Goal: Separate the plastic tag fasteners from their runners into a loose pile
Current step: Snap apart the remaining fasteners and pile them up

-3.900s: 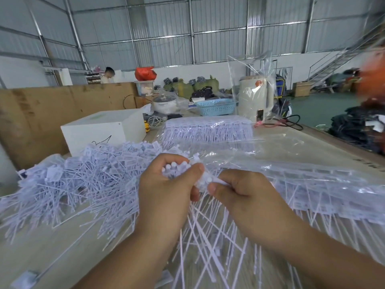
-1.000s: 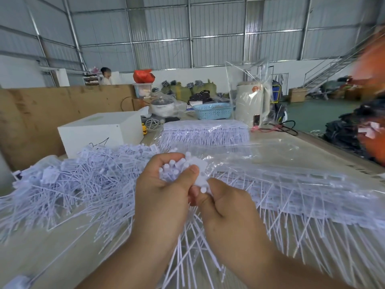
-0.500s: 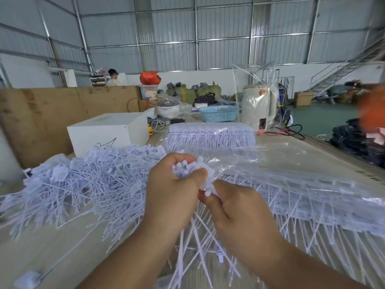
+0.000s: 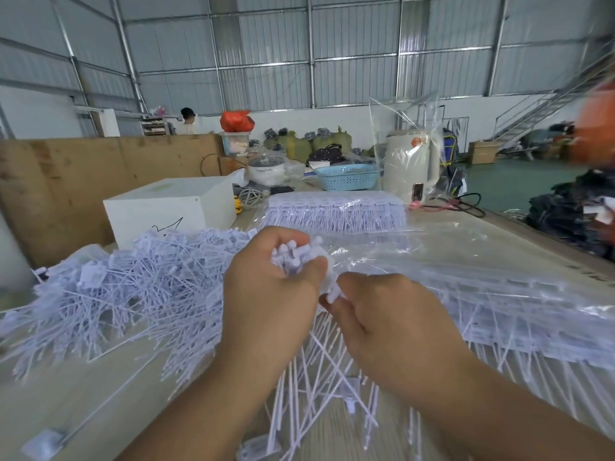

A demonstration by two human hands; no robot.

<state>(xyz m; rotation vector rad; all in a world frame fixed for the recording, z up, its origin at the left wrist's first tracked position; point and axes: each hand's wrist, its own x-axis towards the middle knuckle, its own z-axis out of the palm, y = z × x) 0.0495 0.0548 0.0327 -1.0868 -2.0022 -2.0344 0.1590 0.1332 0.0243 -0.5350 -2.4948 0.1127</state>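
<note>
In the middle of the frame, the left hand (image 4: 266, 294) grips a bunch of tag fasteners (image 4: 296, 257). The right hand (image 4: 382, 314) pinches one. If it pulls too hard, I think the bunch could slip and scatter past the loose pile (image 4: 133, 281) at left.

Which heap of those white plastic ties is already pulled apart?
The loose pile beside the left hand: its ties lie tangled every way, while the bagged stack behind sits in neat rows.

2 hands (image 4: 273, 294) – 1 white box (image 4: 173, 207) – 1 blue basket (image 4: 347, 177) – 1 kettle (image 4: 411, 164)
</note>
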